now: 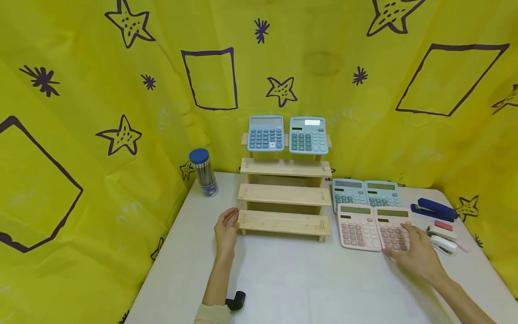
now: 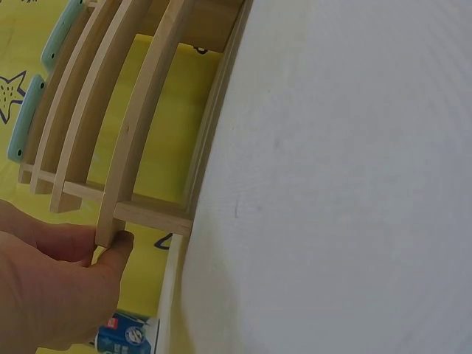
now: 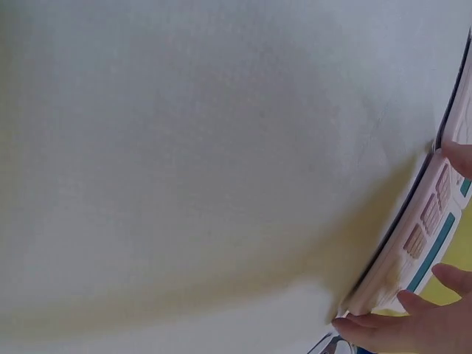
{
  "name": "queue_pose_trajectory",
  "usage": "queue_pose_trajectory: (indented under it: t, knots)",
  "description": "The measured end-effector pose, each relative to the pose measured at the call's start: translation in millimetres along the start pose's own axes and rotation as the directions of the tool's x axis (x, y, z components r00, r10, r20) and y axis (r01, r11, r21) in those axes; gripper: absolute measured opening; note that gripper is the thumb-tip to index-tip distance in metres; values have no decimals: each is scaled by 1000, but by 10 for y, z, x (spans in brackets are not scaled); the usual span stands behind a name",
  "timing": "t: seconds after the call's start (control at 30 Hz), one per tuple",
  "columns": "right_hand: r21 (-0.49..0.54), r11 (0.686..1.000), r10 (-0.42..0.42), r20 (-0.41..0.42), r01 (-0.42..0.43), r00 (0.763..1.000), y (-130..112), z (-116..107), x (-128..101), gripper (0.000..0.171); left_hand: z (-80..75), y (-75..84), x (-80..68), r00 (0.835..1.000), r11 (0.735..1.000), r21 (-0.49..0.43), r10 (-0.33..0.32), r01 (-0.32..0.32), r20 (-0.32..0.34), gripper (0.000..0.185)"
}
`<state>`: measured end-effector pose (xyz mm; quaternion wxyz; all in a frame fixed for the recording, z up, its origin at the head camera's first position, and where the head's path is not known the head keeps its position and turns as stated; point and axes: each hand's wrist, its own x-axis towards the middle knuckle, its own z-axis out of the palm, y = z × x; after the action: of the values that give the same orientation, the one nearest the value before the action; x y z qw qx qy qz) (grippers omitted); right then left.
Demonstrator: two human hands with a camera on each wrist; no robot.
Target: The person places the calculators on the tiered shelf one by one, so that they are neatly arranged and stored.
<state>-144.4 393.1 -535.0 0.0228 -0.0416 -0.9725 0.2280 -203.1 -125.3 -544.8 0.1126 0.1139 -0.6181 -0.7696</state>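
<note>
Sleeve point(image 1: 212, 314): pale cloth at the left forearm, a rounded black piece point(image 1: 238, 300) beside it.
Table point(image 1: 283, 279): white and matt, faintly creased; grey shadows fall beside both arms.
Right hand point(image 1: 418, 256): spread across the right pink calculator point(image 1: 389, 229), grasping it by the sides, thumb at its lower left corner, fingers toward the far side.
Pink pair: the right one stands next to the left pink calculator point(image 1: 358, 229), right of the rack point(image 1: 283, 194); smooth plastic slabs, round-cornered, with deeper pink keys and dark strip displays. Whether the grasped one is lifted, I cannot tell.
Left hand point(image 1: 225, 231): pinching the left end of the lowest board point(image 1: 283, 221) between thumb and fingers.
Rack: pale, grained wood, four straight planks stepped upward on side supports.
Right edge: a rounded white stapler point(image 1: 443, 244), a small pink block point(image 1: 444, 225), and a long glossy navy stapler point(image 1: 435, 209) behind.
Blue pair: light blue calculators point(image 1: 382, 191), plastic, their lower parts hidden behind the pink ones.
Jar point(image 1: 206, 173): clear cylinder, blue lid, packed with slim sticks.
Top board: two more blue calculators point(image 1: 265, 132), tilted to face forward.
Curtain point(image 1: 323, 90): rumpled, yellow, printed with dark stars, bursts and four-sided outlines.
</note>
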Motion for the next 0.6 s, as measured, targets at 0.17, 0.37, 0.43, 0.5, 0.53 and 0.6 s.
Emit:
queue_pose_trajectory:
  t: [0.17, 0.37, 0.43, 0.5, 0.53, 0.6]
  knots:
    - [1, 1000, -31, -13, 31, 999, 1, 43, 19, 116, 8, -7, 4, 1000, 1000, 0, 7, -7, -12, 49]
    - [1, 998, -58, -64, 58, 996, -16, 94, 32, 120, 8, 12, -7, 1000, 1000, -20, 4, -5, -14, 49]
    - [17, 999, -50, -61, 51, 997, -35, 93, 33, 122, 9, 18, -14, 1000, 1000, -19, 10, -10, -11, 49]
    - [38, 999, -33, -60, 36, 998, -58, 86, 31, 123, 9, 21, -18, 1000, 1000, -17, 12, -12, -6, 49]
    - [45, 999, -24, -63, 27, 998, -69, 83, 30, 124, 10, 21, -20, 1000, 1000, -17, 8, -8, -5, 49]
    - [59, 998, -6, -72, 11, 997, -87, 80, 25, 124, 11, 18, -20, 1000, 1000, -19, 2, -2, -1, 49]
